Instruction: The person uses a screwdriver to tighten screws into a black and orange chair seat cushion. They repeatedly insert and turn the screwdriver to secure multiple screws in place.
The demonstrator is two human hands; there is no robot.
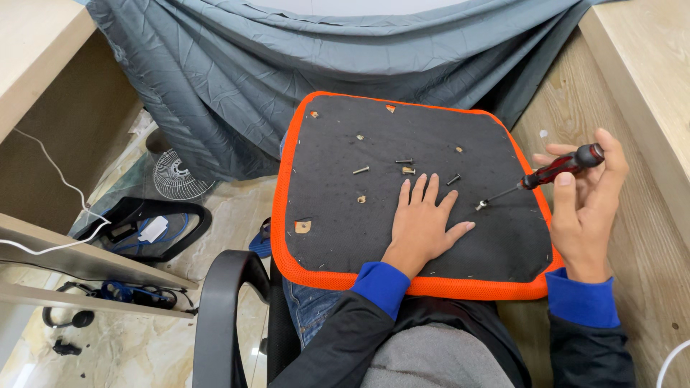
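An upturned chair seat (pixel 338 237), black underneath with an orange mesh rim, lies across my lap. My left hand (pixel 422 223) rests flat on it, fingers spread, holding nothing. My right hand (pixel 586 208) grips a red-and-black-handled screwdriver (pixel 557 171), its tip set on a screw (pixel 480 205) in the seat, just right of my left thumb. Three loose bolts (pixel 361 170) lie near my left fingertips, and several mounting holes show pale wood.
A grey cloth (pixel 323 65) drapes behind the seat. Wooden desk panels stand at right (pixel 647 86) and left (pixel 36 57). A black chair armrest (pixel 223 309) is at lower left. On the floor are a small fan (pixel 176 176), a bag, cables and headphones.
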